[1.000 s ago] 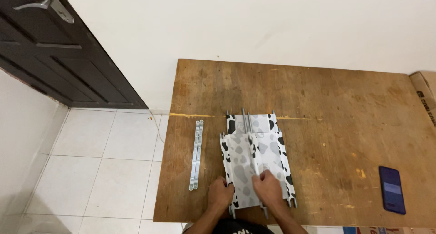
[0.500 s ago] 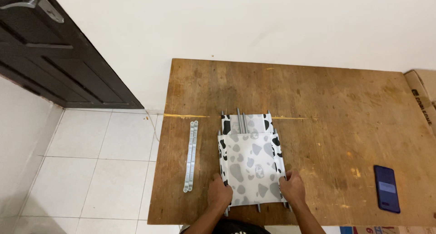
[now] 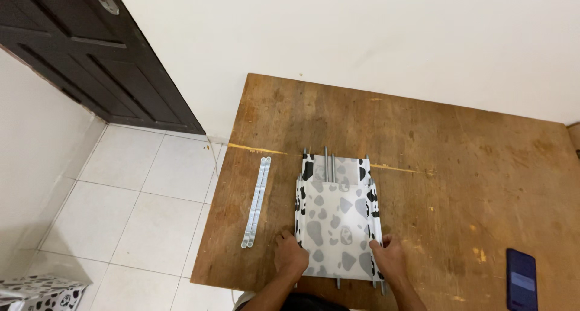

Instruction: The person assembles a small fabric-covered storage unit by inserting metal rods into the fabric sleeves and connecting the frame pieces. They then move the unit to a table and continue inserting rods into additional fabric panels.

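Both hands sit at the near end of a folded cow-print fabric panel [image 3: 337,226], one per corner: left hand [image 3: 291,255] pressed flat on the near-left corner, right hand [image 3: 389,258] on the near-right edge, fingers spread and curled over the border, apparently pinning it flat and square rather than lifting it. Panel lies between the hands and runs away from them on the wooden table [image 3: 471,166]; it looks like thin, smooth, white material with black and grey blotches, layered over slim grey metal rods [image 3: 329,163] that poke out at the far end and under the wrists. Left of the left hand, apart, lie two flat grey metal strips [image 3: 256,201], side by side. Far right of the right hand, a dark phone [image 3: 521,279]. Table is scuffed, stained plywood. Only the head view is available.
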